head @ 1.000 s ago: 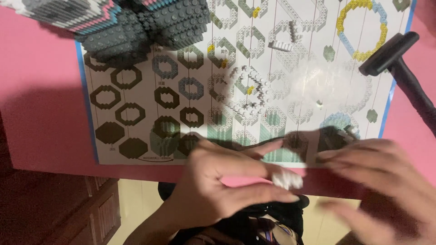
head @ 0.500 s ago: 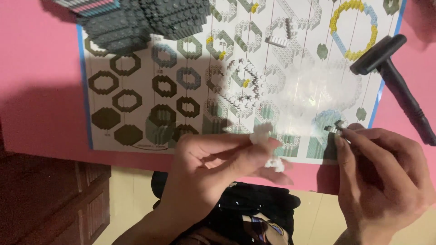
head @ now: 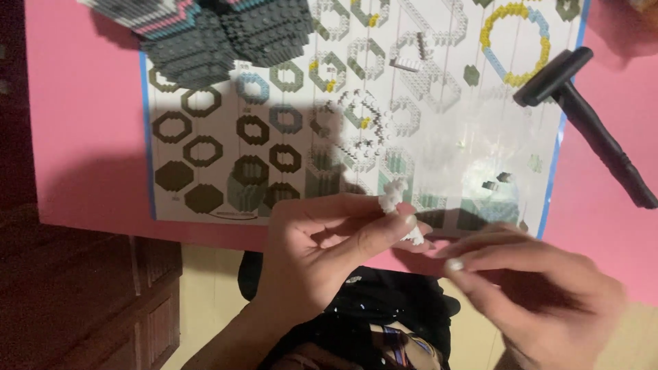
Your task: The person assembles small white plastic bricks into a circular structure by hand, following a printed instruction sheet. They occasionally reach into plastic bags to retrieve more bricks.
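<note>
My left hand [head: 322, 253] pinches a small white brick cluster [head: 401, 212] between thumb and fingers, just over the near edge of the printed instruction sheet [head: 205, 199]. My right hand [head: 541, 294] hovers close to the right of it, blurred, with a tiny white piece [head: 455, 264] at its fingertips. Small ring-shaped brick assemblies [head: 363, 123] lie on the sheet. A clear plastic bag [head: 473, 157] with a few tiny dark pieces rests on the sheet's right part.
A dark grey brick-built model [head: 219, 38] with pink and teal stripes sits at the sheet's far left corner. A black hammer-like brick tool [head: 582, 109] lies on the pink table [head: 82, 137] at right. A brown wooden cabinet [head: 82, 294] stands below left.
My right hand has left the sheet's near right corner and come toward the left hand. The left hand has raised the white cluster slightly.
</note>
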